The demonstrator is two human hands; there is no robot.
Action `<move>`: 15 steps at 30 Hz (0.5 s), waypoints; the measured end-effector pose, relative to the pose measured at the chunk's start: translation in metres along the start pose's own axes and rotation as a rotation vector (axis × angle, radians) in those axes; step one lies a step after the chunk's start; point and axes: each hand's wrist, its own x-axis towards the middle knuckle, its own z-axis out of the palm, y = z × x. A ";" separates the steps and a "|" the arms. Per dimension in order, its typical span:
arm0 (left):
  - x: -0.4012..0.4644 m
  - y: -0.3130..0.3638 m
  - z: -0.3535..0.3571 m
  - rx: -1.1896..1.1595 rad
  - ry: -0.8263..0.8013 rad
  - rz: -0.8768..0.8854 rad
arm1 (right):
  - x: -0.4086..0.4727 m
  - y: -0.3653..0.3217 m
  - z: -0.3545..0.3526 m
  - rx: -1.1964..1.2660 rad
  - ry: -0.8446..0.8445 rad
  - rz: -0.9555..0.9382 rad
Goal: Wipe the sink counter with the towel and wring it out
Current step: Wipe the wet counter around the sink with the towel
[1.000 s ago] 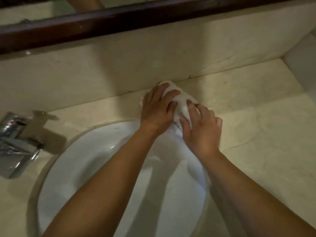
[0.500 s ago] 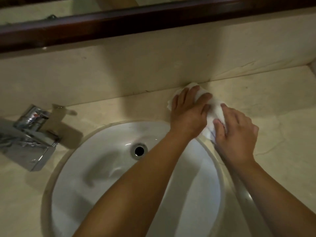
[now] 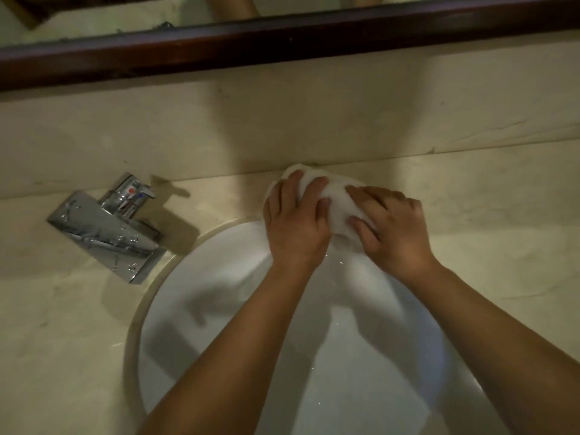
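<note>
A bunched white towel (image 3: 337, 200) lies on the beige marble counter (image 3: 486, 215) at the back rim of the white sink basin (image 3: 238, 296), close to the backsplash. My left hand (image 3: 295, 224) presses down on the towel's left side with fingers curled over it. My right hand (image 3: 392, 230) grips its right side, thumb and fingers dug into the cloth. Both forearms cross over the basin and hide its drain. Much of the towel is covered by my hands.
A chrome square faucet (image 3: 106, 233) with a red and blue marked handle stands on the counter left of the basin, spotted with water drops. A dark wooden mirror frame (image 3: 282, 45) runs above the marble backsplash (image 3: 314, 120).
Both hands and the towel have slid left along the counter's back edge, behind the basin. The view has shifted, so the faucet shows more fully and my arms now cover the drain.
</note>
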 end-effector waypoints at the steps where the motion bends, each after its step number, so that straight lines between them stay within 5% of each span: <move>1: -0.005 0.001 0.000 0.005 0.025 -0.005 | -0.002 0.005 -0.002 0.039 -0.023 -0.033; 4: -0.022 0.018 0.007 0.038 0.045 -0.002 | -0.019 0.024 -0.018 0.077 -0.074 -0.069; 9: -0.015 0.049 0.025 0.056 -0.013 0.100 | -0.036 0.036 -0.039 0.003 -0.063 0.127; 13: 0.014 0.033 0.023 0.057 -0.153 0.129 | -0.012 0.019 -0.021 -0.030 -0.002 0.211; 15: 0.021 0.017 0.014 0.059 -0.097 0.123 | 0.003 0.009 -0.013 -0.041 0.010 0.177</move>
